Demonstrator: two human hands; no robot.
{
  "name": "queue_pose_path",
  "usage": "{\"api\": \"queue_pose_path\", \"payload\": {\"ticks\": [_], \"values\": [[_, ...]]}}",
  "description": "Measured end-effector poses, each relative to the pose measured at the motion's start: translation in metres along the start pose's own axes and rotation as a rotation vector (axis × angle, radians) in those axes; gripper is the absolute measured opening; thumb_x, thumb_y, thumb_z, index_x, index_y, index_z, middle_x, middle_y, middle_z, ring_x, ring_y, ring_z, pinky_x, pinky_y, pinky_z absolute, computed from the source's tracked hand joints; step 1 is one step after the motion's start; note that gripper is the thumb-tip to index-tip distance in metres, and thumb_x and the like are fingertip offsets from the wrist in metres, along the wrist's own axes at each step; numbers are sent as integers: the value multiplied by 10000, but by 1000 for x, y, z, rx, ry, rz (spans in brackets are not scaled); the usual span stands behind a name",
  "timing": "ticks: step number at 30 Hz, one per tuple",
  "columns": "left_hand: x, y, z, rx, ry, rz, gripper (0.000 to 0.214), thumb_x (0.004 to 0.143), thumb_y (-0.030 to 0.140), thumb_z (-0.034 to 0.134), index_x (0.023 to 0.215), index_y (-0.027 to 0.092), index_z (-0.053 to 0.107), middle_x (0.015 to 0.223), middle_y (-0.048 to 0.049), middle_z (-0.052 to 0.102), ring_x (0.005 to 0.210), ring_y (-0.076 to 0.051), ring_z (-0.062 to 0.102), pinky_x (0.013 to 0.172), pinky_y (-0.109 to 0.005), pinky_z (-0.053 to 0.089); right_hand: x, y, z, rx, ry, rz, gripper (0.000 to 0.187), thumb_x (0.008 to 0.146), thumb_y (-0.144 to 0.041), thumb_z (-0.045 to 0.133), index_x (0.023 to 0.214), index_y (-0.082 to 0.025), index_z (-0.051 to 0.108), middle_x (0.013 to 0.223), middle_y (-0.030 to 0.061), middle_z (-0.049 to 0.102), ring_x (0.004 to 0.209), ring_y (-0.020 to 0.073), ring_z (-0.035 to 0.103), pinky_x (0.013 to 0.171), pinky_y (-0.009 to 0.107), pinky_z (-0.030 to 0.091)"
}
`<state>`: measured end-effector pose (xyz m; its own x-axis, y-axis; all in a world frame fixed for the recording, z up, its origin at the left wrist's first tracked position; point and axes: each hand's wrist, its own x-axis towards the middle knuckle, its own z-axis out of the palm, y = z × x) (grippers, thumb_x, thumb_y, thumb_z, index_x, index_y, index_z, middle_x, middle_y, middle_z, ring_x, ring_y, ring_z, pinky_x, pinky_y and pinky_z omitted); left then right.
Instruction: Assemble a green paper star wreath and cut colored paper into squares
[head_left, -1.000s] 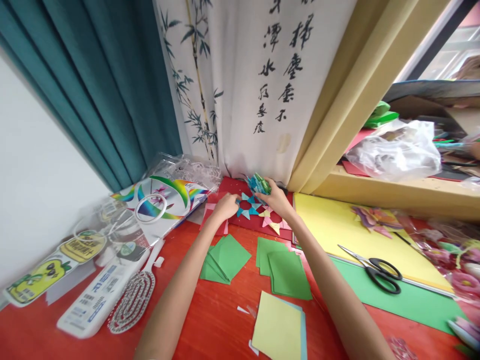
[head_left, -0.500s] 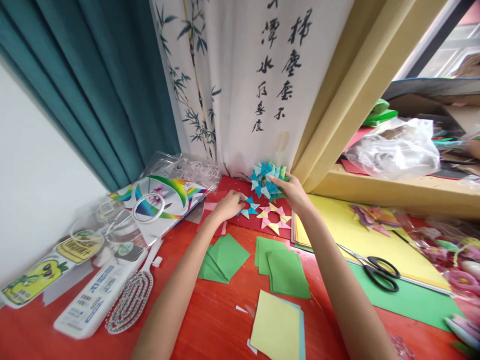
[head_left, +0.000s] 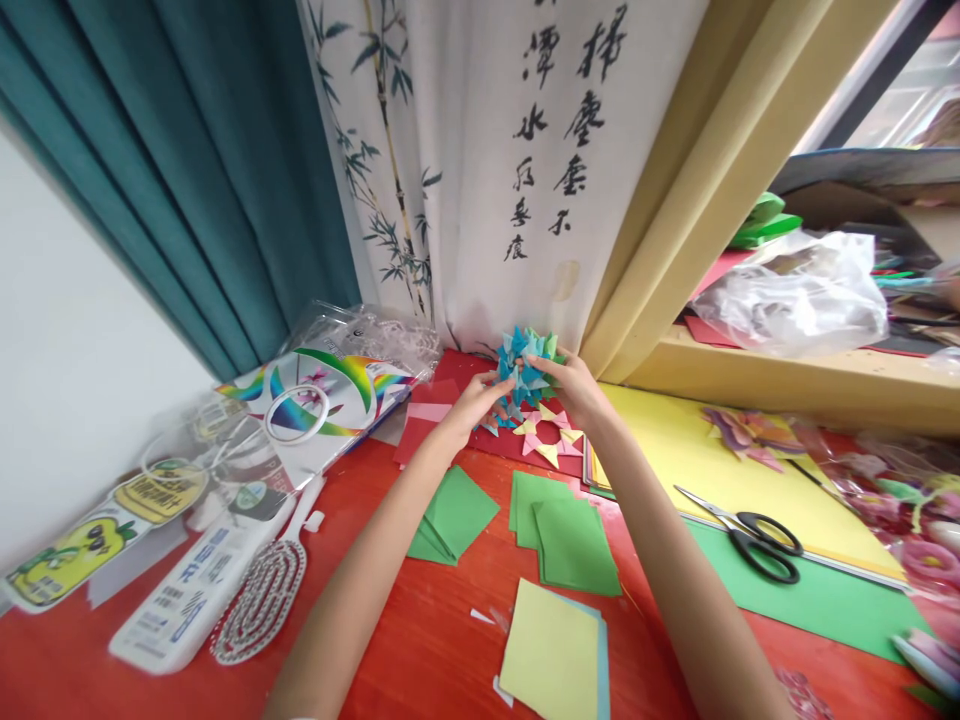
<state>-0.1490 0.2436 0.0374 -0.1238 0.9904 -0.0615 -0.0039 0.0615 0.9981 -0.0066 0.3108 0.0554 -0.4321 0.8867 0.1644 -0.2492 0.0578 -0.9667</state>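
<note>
My right hand (head_left: pixel 577 385) is closed on a bunch of folded paper star rings (head_left: pixel 525 355) in blue, light blue and green, held up near the curtain. My left hand (head_left: pixel 480 402) has its thumb and fingers closed at the lower left of that bunch, on a blue paper star ring (head_left: pixel 511 412); its fingers hide part of it. Just below the hands, a pink and yellow paper star ring (head_left: pixel 548 437) lies flat on dark red paper (head_left: pixel 525 462).
Green paper squares (head_left: pixel 577 545) and yellow sheets (head_left: pixel 551 650) lie nearer me. Black-handled scissors (head_left: pixel 765 545) rest on large coloured sheets (head_left: pixel 660 440) at right. A hairbrush (head_left: pixel 262 600) and plastic packaging (head_left: pixel 315 400) are at left. A white curtain (head_left: pixel 480 200) hangs behind.
My left hand has moved right and up from the blue ring lying on the red paper to the bunch. My right hand has shifted slightly left, and the bunch has turned.
</note>
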Motion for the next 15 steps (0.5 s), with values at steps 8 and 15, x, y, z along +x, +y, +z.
{"api": "queue_pose_path", "payload": {"ticks": [8,15], "values": [[0,7,5,-148,33,22,700,641,226,750,1206,176,340,696,55,523,447,-41,463,397,-171,335,-4,-11,13,9,13,-78,392,630,-320,724,960,-177,568,912,38,676,827,189,646,779,334,519],[4,5,1,-238,57,46,603,705,320,678,1199,210,350,688,53,496,489,-60,479,439,-183,398,-2,-15,11,-11,84,-203,420,663,-350,692,1025,-191,549,1001,43,654,885,188,633,814,342,512]]}}
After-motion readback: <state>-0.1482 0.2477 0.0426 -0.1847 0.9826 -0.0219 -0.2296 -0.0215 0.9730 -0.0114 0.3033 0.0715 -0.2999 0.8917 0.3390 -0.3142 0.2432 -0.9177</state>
